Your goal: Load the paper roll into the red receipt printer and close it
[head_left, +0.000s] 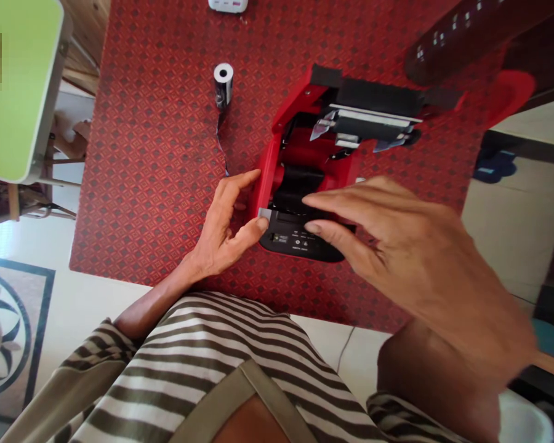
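A red and black printer (272,166) with its lid raised lies in front of me on the table. Inside its bay is a black roll or strip (300,184). My left hand (224,224) grips the printer's left side, its thumb on the front corner by a small pale grey piece (264,213) and the index finger along the red wall. Over the black front panel (290,240) hovers my right hand (397,240). Its thumb and index finger are apart, with nothing visible between them; the other fingers are partly hidden. Rollers and a pale bar (373,114) show under the lid.
Left of the printer stands a small roll (223,83), white-ended with a dark wrap, trailing a thin strip towards my left hand. A white device (228,5) is at the far edge. A dark red cylindrical object (461,37) lies far right; a green table (18,92) stands left.
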{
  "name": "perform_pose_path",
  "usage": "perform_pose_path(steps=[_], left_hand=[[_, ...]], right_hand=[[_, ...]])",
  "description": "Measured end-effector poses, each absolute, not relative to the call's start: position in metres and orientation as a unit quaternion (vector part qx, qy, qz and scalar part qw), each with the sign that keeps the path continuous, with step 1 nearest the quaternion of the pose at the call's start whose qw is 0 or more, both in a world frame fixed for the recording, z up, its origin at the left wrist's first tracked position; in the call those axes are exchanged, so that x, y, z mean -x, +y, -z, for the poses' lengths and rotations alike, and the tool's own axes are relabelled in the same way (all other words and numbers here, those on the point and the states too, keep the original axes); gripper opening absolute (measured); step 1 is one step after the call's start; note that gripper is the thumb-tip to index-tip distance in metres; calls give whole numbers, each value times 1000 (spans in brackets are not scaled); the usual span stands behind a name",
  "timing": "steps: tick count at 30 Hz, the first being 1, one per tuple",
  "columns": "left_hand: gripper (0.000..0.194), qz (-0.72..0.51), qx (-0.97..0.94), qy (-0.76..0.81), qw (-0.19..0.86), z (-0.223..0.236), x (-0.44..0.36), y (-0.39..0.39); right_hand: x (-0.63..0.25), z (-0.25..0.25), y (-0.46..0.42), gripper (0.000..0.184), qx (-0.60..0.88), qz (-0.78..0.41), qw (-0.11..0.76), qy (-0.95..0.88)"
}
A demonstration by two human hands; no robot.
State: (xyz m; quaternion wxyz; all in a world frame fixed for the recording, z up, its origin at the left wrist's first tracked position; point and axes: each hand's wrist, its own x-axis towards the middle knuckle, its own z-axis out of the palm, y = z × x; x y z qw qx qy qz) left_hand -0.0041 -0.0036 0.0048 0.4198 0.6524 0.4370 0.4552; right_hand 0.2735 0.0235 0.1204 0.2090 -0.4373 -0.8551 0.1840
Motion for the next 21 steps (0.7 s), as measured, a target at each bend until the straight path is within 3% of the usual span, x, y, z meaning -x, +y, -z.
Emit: perform_pose_path(steps=[7,12,21], left_hand=[[74,-464,-645,435,424,1,5,-1],[75,-459,-653,438,413,2,7,1],[74,-460,-634,441,438,-2,5,-1]], right_hand=[[-284,-108,31,25,441,-262,211,-832],[-286,-121,48,35,422,-309,182,-833],[-277,-127,67,32,422,-323,89,-842]])
